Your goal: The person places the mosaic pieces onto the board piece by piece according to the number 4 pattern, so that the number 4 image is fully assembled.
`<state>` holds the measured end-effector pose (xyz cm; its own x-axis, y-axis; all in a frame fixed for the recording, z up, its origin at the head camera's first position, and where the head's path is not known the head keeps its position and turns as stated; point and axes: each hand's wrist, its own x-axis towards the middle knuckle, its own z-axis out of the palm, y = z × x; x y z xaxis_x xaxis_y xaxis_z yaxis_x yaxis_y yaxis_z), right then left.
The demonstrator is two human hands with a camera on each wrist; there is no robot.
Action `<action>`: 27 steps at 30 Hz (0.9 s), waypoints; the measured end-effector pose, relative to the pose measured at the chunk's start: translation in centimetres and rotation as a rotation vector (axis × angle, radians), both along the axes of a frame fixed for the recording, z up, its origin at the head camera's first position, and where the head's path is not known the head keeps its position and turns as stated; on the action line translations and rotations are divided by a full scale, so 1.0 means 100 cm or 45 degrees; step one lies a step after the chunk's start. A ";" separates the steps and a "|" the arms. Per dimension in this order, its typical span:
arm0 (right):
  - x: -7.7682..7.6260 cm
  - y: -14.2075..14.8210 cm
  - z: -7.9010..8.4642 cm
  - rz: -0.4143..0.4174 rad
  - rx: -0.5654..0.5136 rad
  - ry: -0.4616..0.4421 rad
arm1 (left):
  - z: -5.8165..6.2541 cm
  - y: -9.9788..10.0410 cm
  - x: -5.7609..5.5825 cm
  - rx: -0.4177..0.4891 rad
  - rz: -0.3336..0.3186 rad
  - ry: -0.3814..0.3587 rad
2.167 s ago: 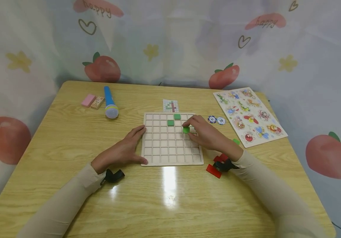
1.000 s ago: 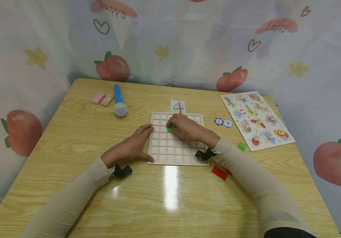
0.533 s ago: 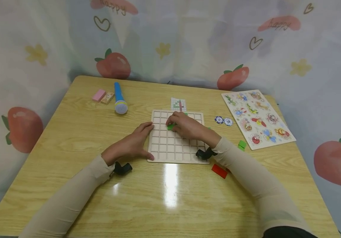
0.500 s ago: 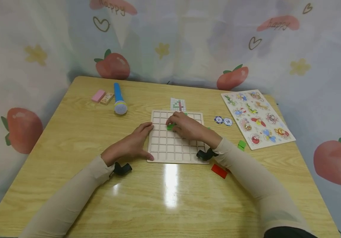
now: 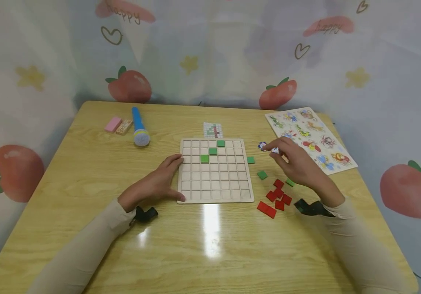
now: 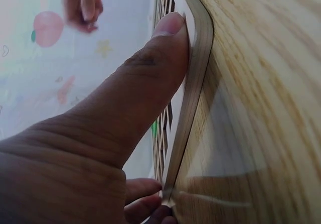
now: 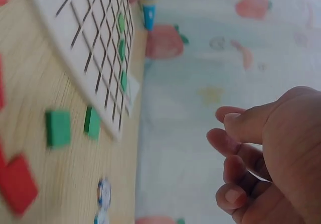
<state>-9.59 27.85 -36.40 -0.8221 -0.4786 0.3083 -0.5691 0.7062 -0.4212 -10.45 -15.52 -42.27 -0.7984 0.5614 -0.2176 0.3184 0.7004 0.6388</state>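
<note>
My left hand (image 5: 155, 183) lies along the left edge of a wooden grid board (image 5: 215, 196), fingers spread; its thumb (image 6: 155, 50) presses near the front corner. Three green square tiles sit in the grid in a diagonal: a back one (image 5: 221, 143), a middle one (image 5: 213, 151) and a front-left one (image 5: 204, 158). My right hand (image 5: 295, 161) is raised right of the board, overlapping the poker chips (image 5: 262, 146) in the head view. Its fingers (image 7: 235, 169) are loosely curled, with nothing between them.
Right of the board lie loose green tiles (image 5: 262, 174) and several red tiles (image 5: 266, 209). A pattern card (image 5: 212, 130) lies behind it. An insect puzzle board (image 5: 328, 143) is at the back right; a blue microphone (image 5: 140, 128) and two small boxes (image 5: 113, 124) are at the back left.
My right hand has let go of the green tile, which now shows in the grid, and has moved right, off the board. The left hand stays at the board's edge.
</note>
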 end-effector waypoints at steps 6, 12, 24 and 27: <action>0.030 0.047 -0.010 -0.221 -0.038 -0.026 | 0.001 -0.001 0.003 0.016 0.021 -0.027; 0.040 0.057 -0.033 -0.216 -0.072 -0.061 | 0.001 -0.001 0.003 0.025 0.014 -0.025; 0.016 0.017 -0.057 -0.070 0.001 -0.280 | -0.003 -0.005 0.000 0.036 -0.013 -0.003; 0.015 0.018 -0.055 -0.087 0.056 -0.334 | -0.004 -0.004 0.001 0.040 -0.019 -0.007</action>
<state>-8.09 29.63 -41.88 -0.9018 -0.4278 0.0604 -0.3951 0.7601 -0.5159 -10.38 -15.93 -42.64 -0.7889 0.5796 -0.2040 0.3250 0.6754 0.6620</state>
